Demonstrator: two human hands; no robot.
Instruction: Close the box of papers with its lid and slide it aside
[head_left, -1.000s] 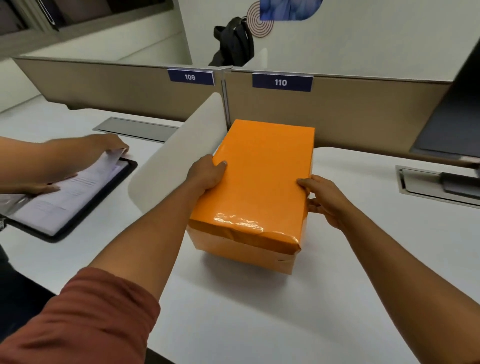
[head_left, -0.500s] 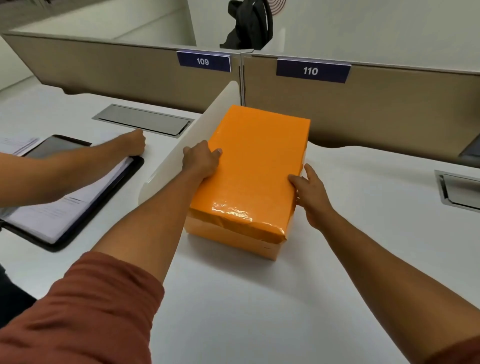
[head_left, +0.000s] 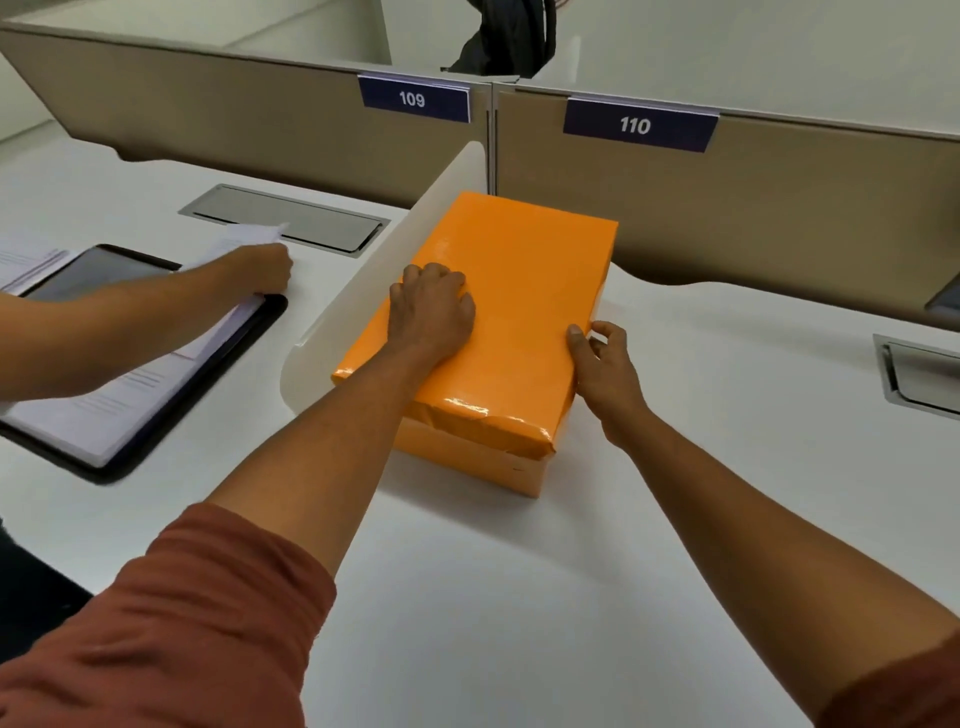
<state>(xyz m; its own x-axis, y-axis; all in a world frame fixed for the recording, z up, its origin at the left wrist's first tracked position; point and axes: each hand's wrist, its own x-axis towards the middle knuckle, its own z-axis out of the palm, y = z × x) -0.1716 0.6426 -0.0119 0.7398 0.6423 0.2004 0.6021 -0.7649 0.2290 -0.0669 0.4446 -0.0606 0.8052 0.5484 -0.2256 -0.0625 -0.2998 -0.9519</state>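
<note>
Pressing down flat, the left hand lies palm-down on the orange lid, its fingers spread and nothing pinched in its grip. The right hand cups the lid's right edge near the front corner, thumb on top and fingers curled loosely down the side; its grip is open around the edge, and whether the fingertips press the wall underneath cannot be told. The lid already sits over the box, whose paler wall shows below the lid's crumpled front lip.

The box stands toward the back of the worktop, near the rear edge, its left side just beside or touching the curved white divider; which of the two is unclear. Across that divider another person's hand rests on papers over a black folder.

Closing looks nearly done, with the slide yet to come. Several things could spoil it. The front lip is wrinkled and may not be fully seated, so a sideways push could ride the lid up or skew it. Pushing only the lid could shift it off the box, because the glossy wrap looks slippery under a flat palm. Sliding leftward would jam the box against the divider.
</note>
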